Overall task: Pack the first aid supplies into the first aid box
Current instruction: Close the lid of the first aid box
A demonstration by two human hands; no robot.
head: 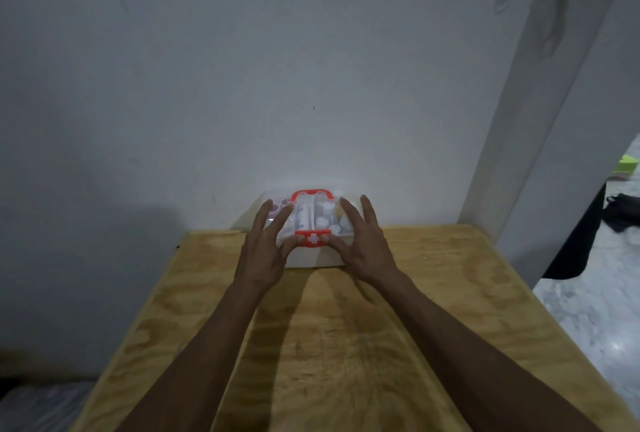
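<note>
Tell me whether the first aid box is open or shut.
Shut, it seems: the clear lid lies flat over the box, supplies showing through, both thumbs at the red latch. Whether it is clicked home, cannot tell.

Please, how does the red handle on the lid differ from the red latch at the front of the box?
The red handle is an open arch lying flat at the far side of the lid; the red latch is a solid bar on the near edge. The latch bears a white cross, the handle is plain. Both thumbs press at the latch; nothing touches the handle. Both are the same red on the clear first aid box.
</note>
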